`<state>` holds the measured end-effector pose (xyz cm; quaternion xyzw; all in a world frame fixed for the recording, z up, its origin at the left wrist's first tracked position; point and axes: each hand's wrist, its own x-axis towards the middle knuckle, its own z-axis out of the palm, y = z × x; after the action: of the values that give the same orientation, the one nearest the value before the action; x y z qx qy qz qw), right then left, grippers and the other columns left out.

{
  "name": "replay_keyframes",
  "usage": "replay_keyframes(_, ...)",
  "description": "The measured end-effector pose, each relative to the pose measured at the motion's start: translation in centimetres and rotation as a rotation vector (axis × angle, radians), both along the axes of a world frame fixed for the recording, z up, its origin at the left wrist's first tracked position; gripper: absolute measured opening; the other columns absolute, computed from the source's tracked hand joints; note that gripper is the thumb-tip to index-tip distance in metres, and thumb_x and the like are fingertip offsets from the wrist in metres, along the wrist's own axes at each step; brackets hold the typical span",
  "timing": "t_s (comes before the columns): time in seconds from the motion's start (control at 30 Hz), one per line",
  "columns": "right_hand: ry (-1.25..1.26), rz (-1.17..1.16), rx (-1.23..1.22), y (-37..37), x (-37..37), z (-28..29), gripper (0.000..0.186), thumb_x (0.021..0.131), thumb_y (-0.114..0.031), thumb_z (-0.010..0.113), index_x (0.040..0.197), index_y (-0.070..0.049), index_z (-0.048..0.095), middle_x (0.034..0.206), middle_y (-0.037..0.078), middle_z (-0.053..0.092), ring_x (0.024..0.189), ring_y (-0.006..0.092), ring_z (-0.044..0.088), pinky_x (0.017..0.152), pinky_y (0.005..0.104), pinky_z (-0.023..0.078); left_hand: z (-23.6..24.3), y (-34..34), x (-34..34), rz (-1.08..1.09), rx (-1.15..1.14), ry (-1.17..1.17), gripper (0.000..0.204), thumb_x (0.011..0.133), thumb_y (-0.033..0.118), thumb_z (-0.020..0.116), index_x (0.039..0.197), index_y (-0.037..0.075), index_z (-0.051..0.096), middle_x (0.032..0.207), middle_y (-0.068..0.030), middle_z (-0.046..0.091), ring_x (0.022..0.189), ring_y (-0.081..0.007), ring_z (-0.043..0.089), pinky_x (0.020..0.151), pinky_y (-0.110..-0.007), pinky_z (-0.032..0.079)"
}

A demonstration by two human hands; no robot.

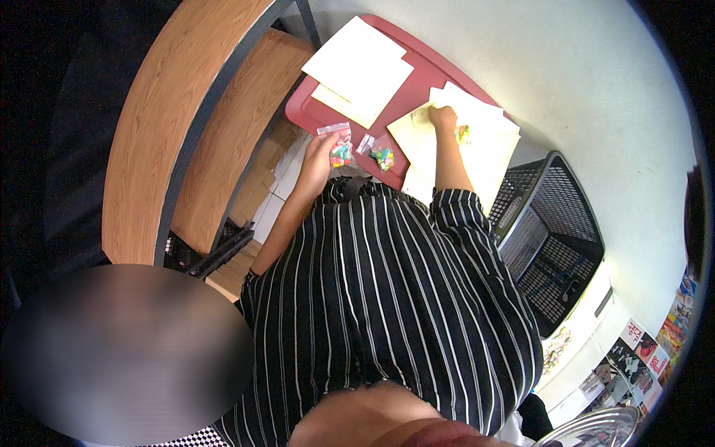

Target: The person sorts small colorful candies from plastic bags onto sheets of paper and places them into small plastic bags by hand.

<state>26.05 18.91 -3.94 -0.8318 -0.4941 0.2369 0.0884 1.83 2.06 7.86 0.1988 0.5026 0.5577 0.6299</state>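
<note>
My left hand [320, 155] grips a small clear zip bag [341, 155] of pastel pieces at the left of a red tray [305, 104]. Another clear bag [383, 158] of colourful pieces lies beside it with a small clear packet [366, 144]. My right hand [442, 118] is curled over pale yellow papers [488, 160]; whatever its fingers hold is hidden. Small coloured pieces [463, 134] show just right of that wrist. White and yellow sheets [354, 56] rest at the back left of the tray.
Wooden shelves [141, 149] with black metal edges stand at the left, boxes [268, 201] beneath the tray's left side. A black plastic basket [566, 238] is at the right by a white wall [603, 112]. Pictures [633, 372] show at lower right. A blurred oval hides the lower left.
</note>
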Motion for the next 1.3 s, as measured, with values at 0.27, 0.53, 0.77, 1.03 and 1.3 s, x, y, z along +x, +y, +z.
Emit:
replay_keyframes(0.27, 0.398, 0.028, -0.211, 2.3, 3.7, -3.0, 0.027, 0.072, -0.022, 0.049, 0.07, 0.003, 0.058, 0.071, 0.014, 0.06, 0.065, 0.0209, 0.057, 0.061, 0.03, 0.045, -0.6, 0.3, 0.4, -0.028, 0.005, -0.048, 0.021, 0.087, 0.016, 0.047, 0.097, -0.001, 0.053, 0.086, -0.0072, 0.059, 0.076, -0.0132, 0.057, 0.066, -0.026, 0.047)
replay_keyframes(0.53, 1.011, 0.095, 0.122, -4.2, -0.7, 7.4, 0.029, 0.082, -0.022, 0.048, 0.094, 0.003, 0.056, 0.095, 0.012, 0.059, 0.088, 0.0185, 0.055, 0.077, 0.0304, 0.044, -0.6, 0.5, 0.7, -0.052, -0.002, -0.075, 0.025, 0.089, 0.017, 0.044, 0.101, -0.003, 0.053, 0.091, -0.0102, 0.059, 0.079, -0.0158, 0.058, 0.069, -0.028, 0.049)
replay_keyframes(0.77, 1.069, 0.428, 0.163, -10.4, -5.3, 11.2, 0.011, 0.083, -0.011, 0.049, 0.086, -0.001, 0.053, 0.085, 0.005, 0.057, 0.079, 0.0114, 0.053, 0.072, 0.0251, 0.042, -0.5, 0.7, 0.8, -0.129, 0.026, 0.071, 0.033, 0.092, 0.022, 0.037, 0.104, -0.004, 0.053, 0.097, -0.0112, 0.059, 0.084, -0.0159, 0.058, 0.074, -0.028, 0.048)
replay_keyframes(1.03, 0.761, 0.659, 0.354, -12.1, -8.2, 15.2, 0.009, 0.076, -0.008, 0.059, 0.077, 0.0, 0.055, 0.072, 0.004, 0.054, 0.064, 0.0094, 0.051, 0.058, 0.0226, 0.042, 0.6, 0.3, 1.3, -0.159, 0.083, 0.22, 0.034, 0.092, 0.025, 0.039, 0.098, -0.004, 0.056, 0.081, -0.004, 0.06, 0.068, -0.0066, 0.054, 0.06, -0.02, 0.044)
replay_keyframes(1.3, 0.692, 0.738, 0.398, -11.9, -8.2, 15.1, 0.008, 0.072, -0.005, 0.06, 0.073, 0.001, 0.055, 0.068, 0.007, 0.055, 0.06, 0.013, 0.053, 0.057, 0.0253, 0.044, 1.3, 0.0, 1.4, -0.21, 0.123, 0.335, 0.033, 0.092, 0.024, 0.04, 0.097, -0.003, 0.056, 0.076, -0.0024, 0.059, 0.065, -0.0063, 0.053, 0.058, -0.021, 0.044)
